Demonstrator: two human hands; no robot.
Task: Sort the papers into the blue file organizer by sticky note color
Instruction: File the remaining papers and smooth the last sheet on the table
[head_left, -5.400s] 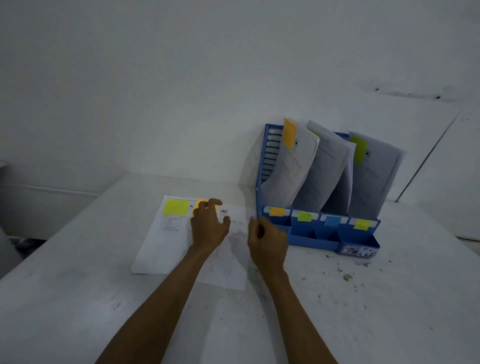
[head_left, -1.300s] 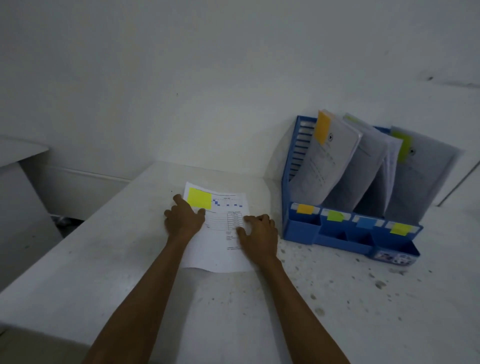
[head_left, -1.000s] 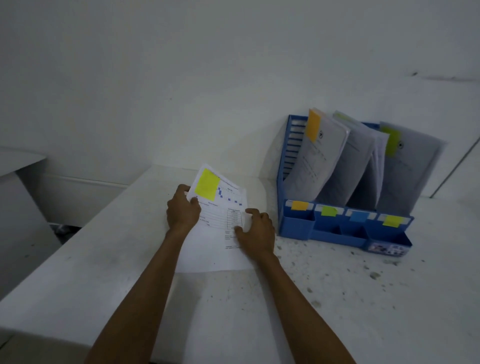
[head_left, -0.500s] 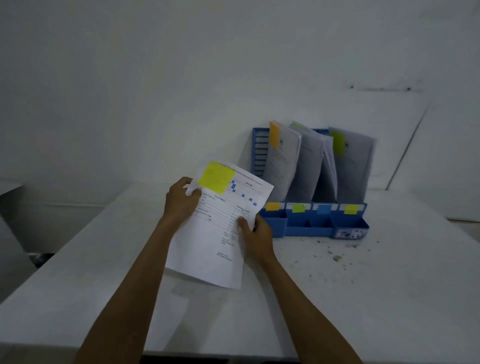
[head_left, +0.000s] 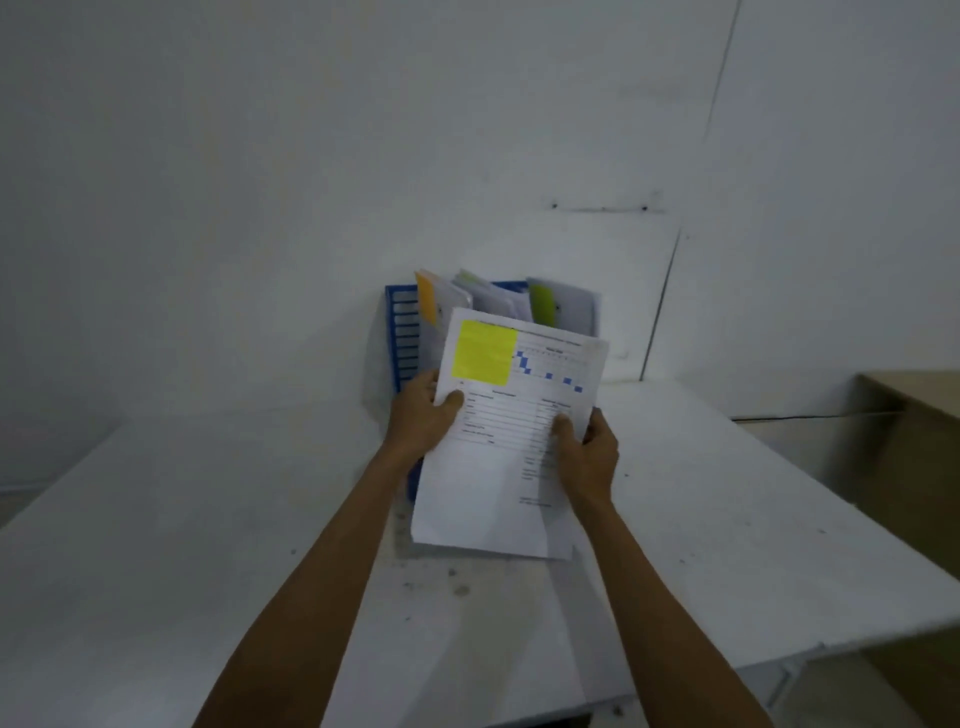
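Note:
I hold a white printed paper (head_left: 498, 483) upright above the table, its yellow sticky note (head_left: 484, 349) at the top left corner. My left hand (head_left: 423, 418) grips the paper's left edge, thumb on the front. My right hand (head_left: 587, 452) grips its right edge the same way. Directly behind the paper stands the blue file organizer (head_left: 402, 332), mostly hidden by it. Filed papers stick out of its top, one with an orange note (head_left: 427, 299), one with a yellow-green note (head_left: 541, 305).
The white table (head_left: 208, 519) runs up to a white wall. Its right edge falls off near a brown box or cabinet (head_left: 914, 447). Small specks of dirt (head_left: 457, 587) lie on the table below the paper.
Both hands lifted the yellow-noted paper off the table and carried it right, so it now hangs in front of the organizer. The view turned to face the organizer.

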